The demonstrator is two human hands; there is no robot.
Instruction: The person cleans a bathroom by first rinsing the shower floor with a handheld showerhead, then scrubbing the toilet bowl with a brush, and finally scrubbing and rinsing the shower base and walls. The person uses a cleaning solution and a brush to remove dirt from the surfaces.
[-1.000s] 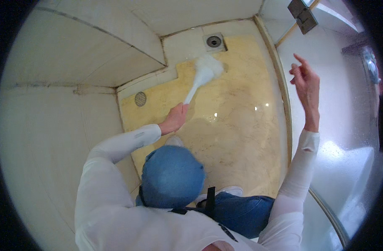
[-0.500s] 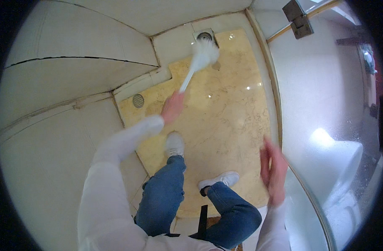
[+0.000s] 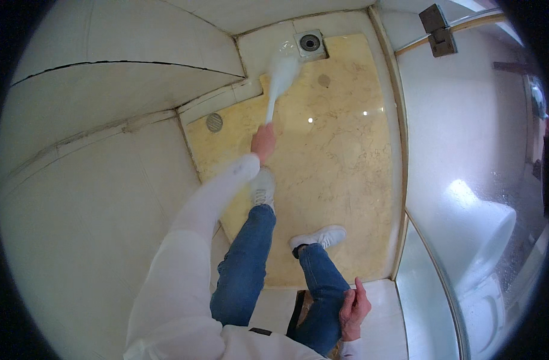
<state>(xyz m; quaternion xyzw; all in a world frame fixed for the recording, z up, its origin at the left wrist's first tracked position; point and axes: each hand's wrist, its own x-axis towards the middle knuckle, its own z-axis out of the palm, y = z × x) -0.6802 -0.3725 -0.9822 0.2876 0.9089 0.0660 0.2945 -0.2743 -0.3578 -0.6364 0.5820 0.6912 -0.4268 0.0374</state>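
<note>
At upper centre, a smooth, slim-handled white brush [image 3: 281,78], its flared head blurred, sits firmly in the left hand [image 3: 263,141], arm outstretched; lower right of centre, the empty-looking right hand [image 3: 355,311] hangs half-curled beside denim [image 3: 327,285].

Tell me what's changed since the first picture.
The right hand has come down from out at the right to beside the right leg. The white brush has shifted left relative to the square floor drain. Nothing was taken up or let go: the left hand still grips the brush.
</note>
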